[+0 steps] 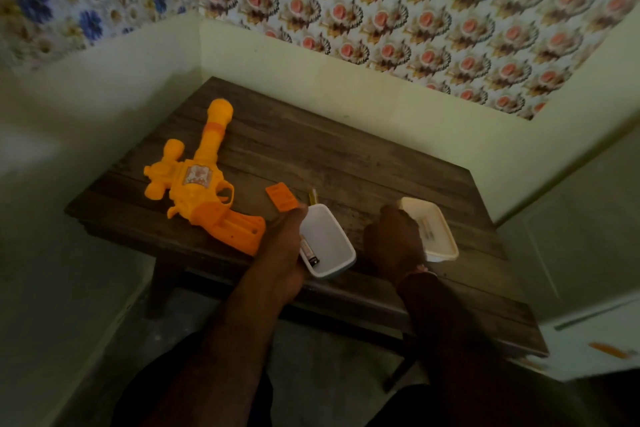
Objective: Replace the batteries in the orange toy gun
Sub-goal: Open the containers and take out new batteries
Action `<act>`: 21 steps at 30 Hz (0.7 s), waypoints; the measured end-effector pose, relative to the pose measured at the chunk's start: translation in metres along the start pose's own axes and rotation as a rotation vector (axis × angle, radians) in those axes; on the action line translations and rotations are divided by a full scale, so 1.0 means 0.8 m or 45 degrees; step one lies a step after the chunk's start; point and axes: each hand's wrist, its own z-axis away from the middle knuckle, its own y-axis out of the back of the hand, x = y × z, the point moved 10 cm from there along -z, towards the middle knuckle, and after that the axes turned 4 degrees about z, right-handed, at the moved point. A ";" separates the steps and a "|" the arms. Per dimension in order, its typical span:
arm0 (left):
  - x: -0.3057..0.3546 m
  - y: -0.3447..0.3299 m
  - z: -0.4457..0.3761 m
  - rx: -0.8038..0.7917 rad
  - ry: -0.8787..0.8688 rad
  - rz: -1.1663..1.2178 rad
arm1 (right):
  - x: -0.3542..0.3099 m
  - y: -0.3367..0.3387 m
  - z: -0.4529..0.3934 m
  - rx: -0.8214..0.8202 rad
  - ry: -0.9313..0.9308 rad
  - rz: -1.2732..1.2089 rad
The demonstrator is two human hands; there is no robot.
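- left hand (282, 246) lies along the near-left wall of the white tub (329, 242), fingers straight against it
- battery (309, 252) lies in that tub, just by the left hand
- right hand (394, 240) sits at the left edge of the cream tray (438, 236); can't tell its grip
- orange toy gun (201, 177) flat on the bench (346, 156), left of both hands, barrel pointing away
- orange battery cover (281, 196) loose between gun and tub
- small yellow stick (313, 196) behind the tub

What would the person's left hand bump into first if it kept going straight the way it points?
Probably the small orange battery cover, just beyond the left hand; depth is uncertain.
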 end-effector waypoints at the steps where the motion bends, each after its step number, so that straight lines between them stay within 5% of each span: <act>1: -0.001 -0.001 0.000 -0.001 0.007 0.003 | 0.006 -0.008 -0.007 -0.012 -0.026 0.007; 5: 0.001 0.001 -0.004 -0.002 -0.015 -0.012 | 0.004 -0.032 -0.018 -0.127 -0.066 0.034; 14: -0.005 0.000 -0.011 0.003 -0.010 -0.020 | 0.017 -0.035 -0.029 0.007 -0.232 0.068; 21: -0.008 0.001 -0.012 0.000 -0.009 -0.029 | 0.002 -0.037 -0.029 0.002 -0.083 0.137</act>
